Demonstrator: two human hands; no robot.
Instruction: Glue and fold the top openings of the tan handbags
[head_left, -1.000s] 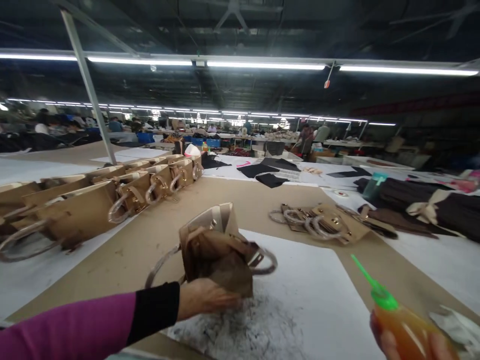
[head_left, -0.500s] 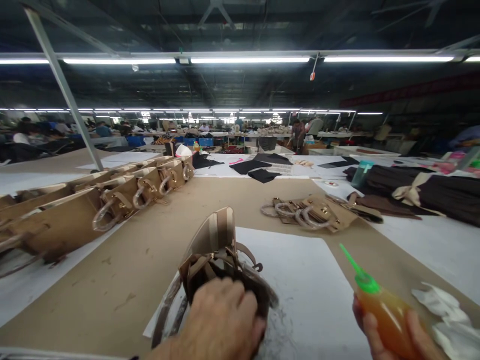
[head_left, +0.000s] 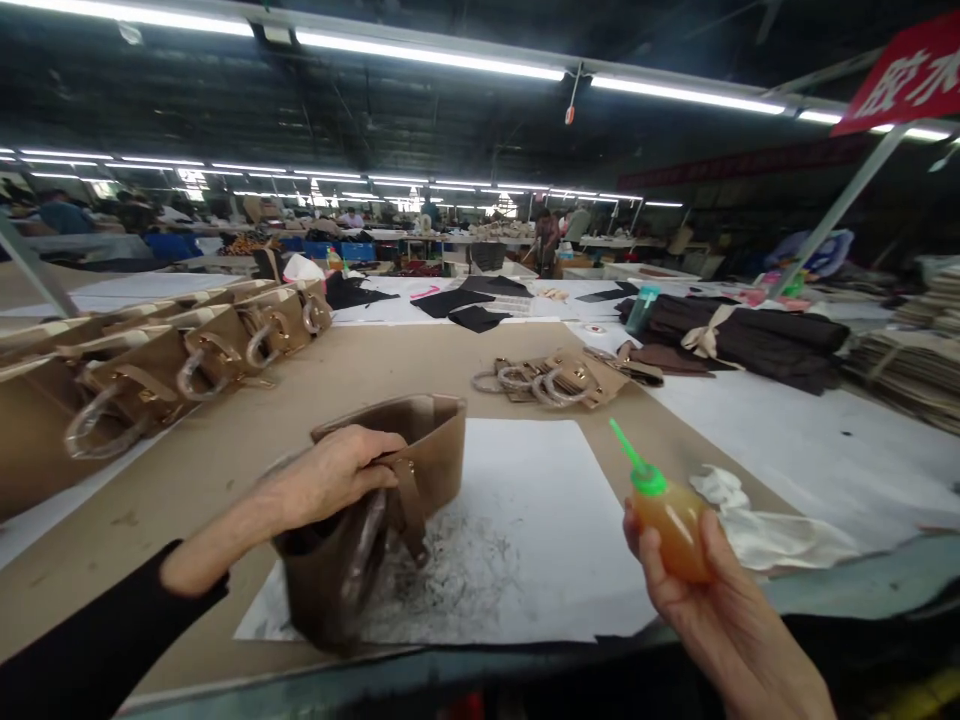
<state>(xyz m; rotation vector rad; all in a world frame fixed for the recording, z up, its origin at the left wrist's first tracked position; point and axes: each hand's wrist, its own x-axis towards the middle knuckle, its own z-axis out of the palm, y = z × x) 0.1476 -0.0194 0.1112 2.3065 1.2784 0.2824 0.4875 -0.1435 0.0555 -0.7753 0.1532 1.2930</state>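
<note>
My left hand (head_left: 345,475) is closed on the upper edge of a brown handbag (head_left: 427,440), fingers near its strap and gold fittings. The bag stands tilted at the left part of a stained white sheet (head_left: 555,500), its lower front blurred by motion. A plastic-wrapped handle (head_left: 365,545) hangs down its front. Off to the right, my right hand (head_left: 697,570) wraps round a squeeze bottle (head_left: 671,520) of amber liquid with a green cap and thin green nozzle pointing up and left. The bottle is held above the table, apart from the bag.
Several brown bags (head_left: 210,340) stand in rows at the left. Flat bag pieces with handles (head_left: 551,378) lie beyond the sheet. Crumpled white cloth (head_left: 787,540) lies right of the bottle. Dark bundled fabric (head_left: 757,335) and a teal-lidded cup (head_left: 642,310) are farther back.
My left hand has gone from over the bag's opening to its upper edge, and the bag has turned and opened out. The bottle stays in my right hand. The view has swung right.
</note>
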